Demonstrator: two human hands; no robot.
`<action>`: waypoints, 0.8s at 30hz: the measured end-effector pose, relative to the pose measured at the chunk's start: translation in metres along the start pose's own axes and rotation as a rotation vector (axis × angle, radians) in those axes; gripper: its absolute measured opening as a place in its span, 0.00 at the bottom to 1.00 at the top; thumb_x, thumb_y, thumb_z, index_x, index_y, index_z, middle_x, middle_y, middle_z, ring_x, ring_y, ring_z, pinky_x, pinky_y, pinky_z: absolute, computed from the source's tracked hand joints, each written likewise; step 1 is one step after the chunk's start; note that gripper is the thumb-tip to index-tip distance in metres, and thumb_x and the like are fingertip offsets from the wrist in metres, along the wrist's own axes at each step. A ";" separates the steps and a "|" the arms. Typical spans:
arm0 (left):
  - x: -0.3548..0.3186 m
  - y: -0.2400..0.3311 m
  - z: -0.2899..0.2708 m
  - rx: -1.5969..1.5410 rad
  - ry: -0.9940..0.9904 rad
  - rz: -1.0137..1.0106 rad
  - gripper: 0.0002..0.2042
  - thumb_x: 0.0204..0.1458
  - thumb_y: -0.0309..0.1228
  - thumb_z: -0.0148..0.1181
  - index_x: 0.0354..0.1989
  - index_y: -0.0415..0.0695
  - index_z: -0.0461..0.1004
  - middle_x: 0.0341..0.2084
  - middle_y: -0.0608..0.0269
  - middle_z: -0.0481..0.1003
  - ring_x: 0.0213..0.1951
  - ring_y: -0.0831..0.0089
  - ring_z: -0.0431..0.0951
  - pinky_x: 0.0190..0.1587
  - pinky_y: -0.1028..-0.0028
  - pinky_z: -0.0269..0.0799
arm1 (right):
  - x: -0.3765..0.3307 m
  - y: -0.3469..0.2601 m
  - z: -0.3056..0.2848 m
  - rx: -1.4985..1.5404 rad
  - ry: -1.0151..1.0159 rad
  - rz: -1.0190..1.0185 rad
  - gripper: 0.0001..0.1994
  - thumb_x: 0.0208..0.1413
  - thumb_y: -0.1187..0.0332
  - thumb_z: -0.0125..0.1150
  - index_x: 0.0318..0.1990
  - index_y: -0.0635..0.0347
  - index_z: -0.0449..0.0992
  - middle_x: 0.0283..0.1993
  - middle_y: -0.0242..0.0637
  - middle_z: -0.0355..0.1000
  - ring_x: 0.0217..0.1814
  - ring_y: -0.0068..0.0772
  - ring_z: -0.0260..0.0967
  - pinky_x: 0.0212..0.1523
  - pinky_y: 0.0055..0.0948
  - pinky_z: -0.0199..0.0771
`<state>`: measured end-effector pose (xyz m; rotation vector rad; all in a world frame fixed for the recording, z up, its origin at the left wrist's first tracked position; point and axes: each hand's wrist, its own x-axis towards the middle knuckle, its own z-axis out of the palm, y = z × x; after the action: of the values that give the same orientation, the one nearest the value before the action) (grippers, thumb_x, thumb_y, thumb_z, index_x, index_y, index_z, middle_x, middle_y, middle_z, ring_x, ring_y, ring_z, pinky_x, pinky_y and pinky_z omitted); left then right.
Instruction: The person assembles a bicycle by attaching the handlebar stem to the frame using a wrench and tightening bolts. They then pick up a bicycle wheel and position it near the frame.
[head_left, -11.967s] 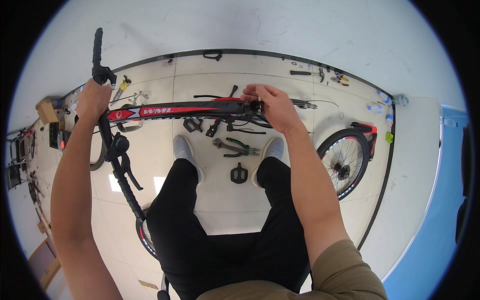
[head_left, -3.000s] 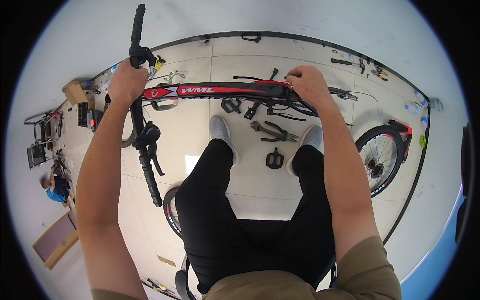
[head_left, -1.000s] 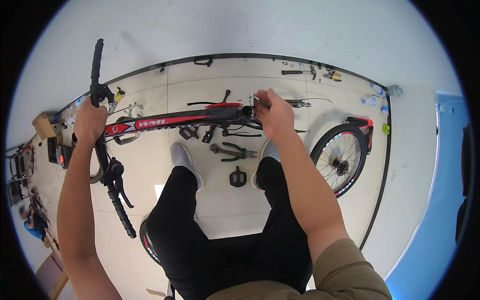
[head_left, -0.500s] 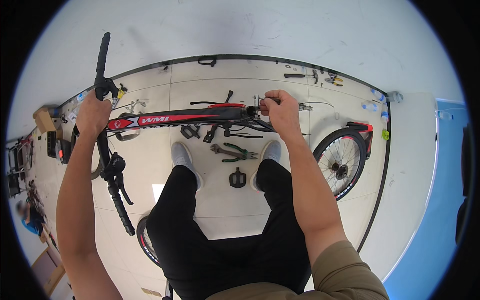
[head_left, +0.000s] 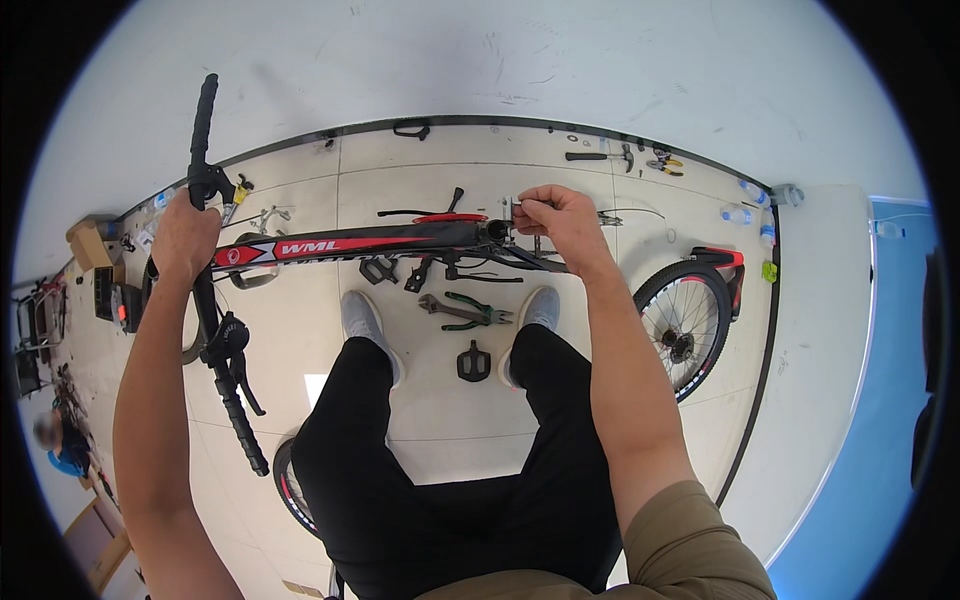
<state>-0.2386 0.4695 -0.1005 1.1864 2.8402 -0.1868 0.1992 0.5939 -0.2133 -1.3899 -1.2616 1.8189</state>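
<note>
So the frame (head_left: 370, 240), black and red, is held level over the floor (head_left: 300, 340) above the person's shoes. Below it lie pliers (head_left: 478, 310), a wrench (head_left: 440, 306), a pedal (head_left: 474, 362); a wheel (head_left: 688, 325) leans at right. Compared with half a second ago, little has moved. Left hand (head_left: 185, 235) is wrapped around the handlebar (head_left: 205, 250); right hand (head_left: 555, 215) fingers pinch a small part (head_left: 512, 210) at the seat-tube end.

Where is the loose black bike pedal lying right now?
In the head view, the black pedal lies on the pale floor between the person's two grey shoes, just below the green-handled pliers and under the bike frame.
</note>
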 end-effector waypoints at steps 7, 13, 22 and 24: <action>0.003 -0.006 0.003 0.019 0.024 0.018 0.17 0.50 0.36 0.52 0.46 0.41 0.74 0.43 0.43 0.79 0.48 0.46 0.78 0.51 0.52 0.71 | 0.005 0.004 0.001 0.072 -0.038 0.060 0.08 0.64 0.72 0.57 0.45 0.68 0.77 0.40 0.42 0.78 0.40 0.34 0.79 0.46 0.33 0.82; 0.002 0.001 0.000 -0.001 -0.013 0.009 0.18 0.50 0.36 0.52 0.47 0.42 0.74 0.43 0.43 0.79 0.48 0.46 0.78 0.51 0.52 0.71 | 0.025 0.045 -0.002 0.531 -0.125 0.217 0.10 0.66 0.69 0.56 0.49 0.64 0.73 0.40 0.38 0.76 0.36 0.31 0.75 0.41 0.33 0.80; 0.002 0.001 -0.001 0.006 -0.028 -0.016 0.19 0.49 0.37 0.51 0.48 0.42 0.74 0.43 0.44 0.79 0.49 0.46 0.77 0.51 0.52 0.71 | 0.020 0.032 0.015 -0.422 0.340 -0.005 0.19 0.62 0.58 0.58 0.41 0.70 0.79 0.38 0.47 0.79 0.37 0.45 0.76 0.45 0.39 0.75; 0.001 -0.003 0.001 0.006 0.006 0.005 0.19 0.49 0.37 0.51 0.48 0.42 0.74 0.44 0.44 0.79 0.49 0.46 0.77 0.51 0.52 0.71 | 0.008 0.014 0.028 -0.586 0.299 -0.041 0.22 0.61 0.55 0.57 0.38 0.72 0.80 0.38 0.52 0.79 0.40 0.52 0.77 0.48 0.41 0.74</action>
<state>-0.2409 0.4681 -0.1010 1.1971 2.8439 -0.1917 0.1721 0.5846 -0.2284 -1.8359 -1.7121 1.1882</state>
